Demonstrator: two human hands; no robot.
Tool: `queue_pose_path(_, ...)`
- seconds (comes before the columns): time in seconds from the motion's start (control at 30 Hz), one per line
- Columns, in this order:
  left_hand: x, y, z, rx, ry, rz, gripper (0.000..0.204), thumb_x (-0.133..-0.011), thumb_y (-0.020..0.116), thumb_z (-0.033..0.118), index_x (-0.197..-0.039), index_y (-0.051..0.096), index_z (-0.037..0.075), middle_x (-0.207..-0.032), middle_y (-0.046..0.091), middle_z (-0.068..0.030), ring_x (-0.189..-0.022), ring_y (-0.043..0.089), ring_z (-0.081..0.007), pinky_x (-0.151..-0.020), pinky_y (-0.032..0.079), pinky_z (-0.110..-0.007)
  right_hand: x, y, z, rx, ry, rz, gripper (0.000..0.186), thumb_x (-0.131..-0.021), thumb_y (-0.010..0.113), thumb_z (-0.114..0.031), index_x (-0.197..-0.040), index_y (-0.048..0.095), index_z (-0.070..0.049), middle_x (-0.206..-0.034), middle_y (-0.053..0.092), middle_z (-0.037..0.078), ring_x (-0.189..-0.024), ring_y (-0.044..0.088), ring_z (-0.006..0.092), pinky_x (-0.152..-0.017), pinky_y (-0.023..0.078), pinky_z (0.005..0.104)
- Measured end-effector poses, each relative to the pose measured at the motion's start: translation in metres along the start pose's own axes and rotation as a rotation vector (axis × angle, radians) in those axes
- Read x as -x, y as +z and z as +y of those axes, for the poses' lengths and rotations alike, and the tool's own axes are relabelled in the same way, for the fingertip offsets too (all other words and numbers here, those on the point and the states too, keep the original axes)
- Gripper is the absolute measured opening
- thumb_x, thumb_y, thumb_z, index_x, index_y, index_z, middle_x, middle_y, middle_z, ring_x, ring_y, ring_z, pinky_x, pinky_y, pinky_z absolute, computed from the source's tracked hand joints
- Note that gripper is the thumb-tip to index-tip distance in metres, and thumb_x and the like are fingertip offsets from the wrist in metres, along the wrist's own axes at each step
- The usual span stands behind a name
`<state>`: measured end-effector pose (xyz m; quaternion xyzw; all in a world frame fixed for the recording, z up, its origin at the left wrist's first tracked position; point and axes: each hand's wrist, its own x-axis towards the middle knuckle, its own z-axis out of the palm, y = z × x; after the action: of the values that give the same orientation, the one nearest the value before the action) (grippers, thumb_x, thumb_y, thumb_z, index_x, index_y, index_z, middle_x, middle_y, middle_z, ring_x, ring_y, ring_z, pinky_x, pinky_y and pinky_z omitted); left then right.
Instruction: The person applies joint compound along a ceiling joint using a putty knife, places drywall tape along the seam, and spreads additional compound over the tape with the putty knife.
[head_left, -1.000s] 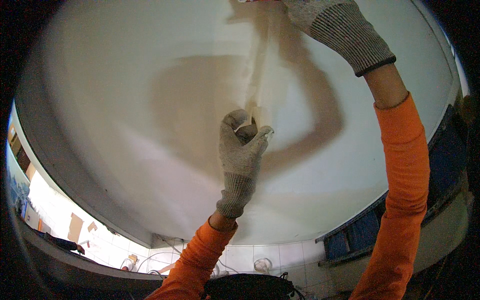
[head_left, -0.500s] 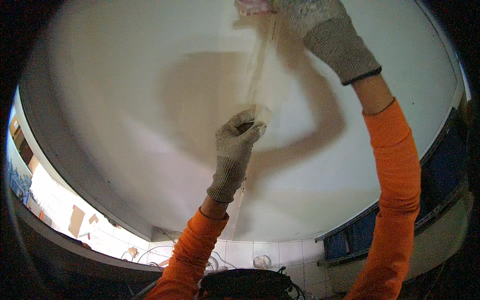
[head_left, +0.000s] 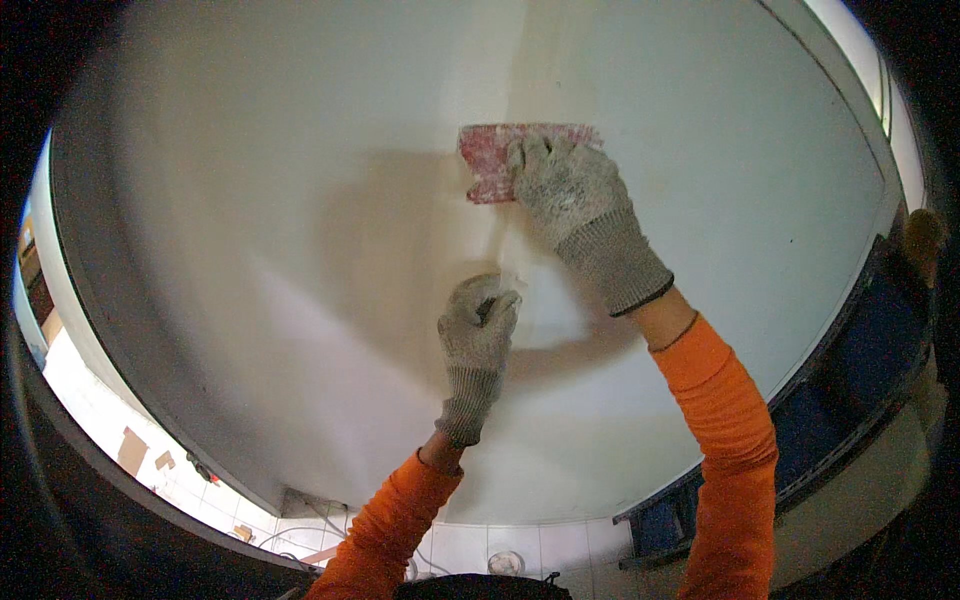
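Observation:
A flat red scraper [head_left: 487, 160], smeared with white, lies against the pale wall panel [head_left: 730, 190]. My gloved right hand [head_left: 578, 195] is closed around its right part, and the fingers hide some of it. Below, my gloved left hand [head_left: 474, 340] pinches a thin pale strip of tape [head_left: 497, 236] close to the wall. The tape runs upward toward the scraper along a vertical seam. Its held end is partly hidden by the fingers. Both grey knit gloves carry whitish smears.
Along the right stands a dark blue panel with a black frame [head_left: 800, 410]. White floor tiles [head_left: 565, 545] show below the wall, with a round whitish container [head_left: 506, 563] and loose cables [head_left: 290, 540]. Brown scraps [head_left: 132, 451] lie on the bright floor at left.
My right hand has come down the seam with the scraper, which is now fully in view. My left hand keeps its pinch on the tape and sits slightly lower in the picture. The view has shifted.

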<state>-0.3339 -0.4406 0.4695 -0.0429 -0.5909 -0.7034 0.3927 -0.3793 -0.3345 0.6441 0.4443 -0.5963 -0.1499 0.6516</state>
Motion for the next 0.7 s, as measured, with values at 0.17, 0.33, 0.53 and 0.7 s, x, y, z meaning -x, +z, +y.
queue_pose_path(0.17,-0.021,0.004,-0.060,0.005,0.044,0.026,0.022,-0.089,0.074,0.009,-0.110,0.073,0.002,-0.114,0.069,-0.0129,-0.093,0.069,-0.0196,-0.079,0.056,-0.031,0.036,0.055,-0.018,0.139,-0.037,-0.226,0.038,-0.092,0.063,-0.019,-0.128,0.064,-0.007,-0.116,0.065,0.016,-0.106,0.063,0.0301,-0.093,0.052,0.0449)
queue_pose_path(0.33,-0.048,0.030,-0.124,0.036,0.029,0.051,0.025,-0.095,0.069,0.012,-0.118,0.070,0.001,-0.119,0.065,-0.0149,-0.101,0.067,-0.0219,-0.086,0.056,-0.034,0.062,0.088,-0.007,-0.278,0.093,-0.260,0.034,-0.091,0.063,-0.016,-0.124,0.064,-0.010,-0.111,0.067,0.015,-0.099,0.065,0.0291,-0.085,0.053,0.0446)
queue_pose_path(0.53,-0.075,0.050,-0.134,-0.145,0.054,0.032,0.028,-0.097,0.066,0.014,-0.120,0.067,-0.002,-0.120,0.063,-0.0163,-0.101,0.066,-0.0274,-0.088,0.055,-0.037,-0.011,0.080,0.135,-0.004,0.047,-0.039,0.028,-0.094,0.062,-0.026,-0.119,0.065,-0.015,-0.103,0.070,0.011,-0.086,0.068,0.0303,-0.075,0.056,0.0438)
queue_pose_path(0.7,-0.069,0.095,-0.110,-0.128,0.111,0.049,0.026,-0.095,0.067,0.013,-0.118,0.068,-0.001,-0.117,0.063,-0.0174,-0.099,0.066,-0.0292,-0.086,0.054,-0.038,-0.083,0.048,0.281,0.141,-0.053,0.172,0.041,-0.101,0.057,-0.028,-0.142,0.058,-0.020,-0.136,0.065,0.011,-0.123,0.063,0.0297,-0.103,0.052,0.0446)
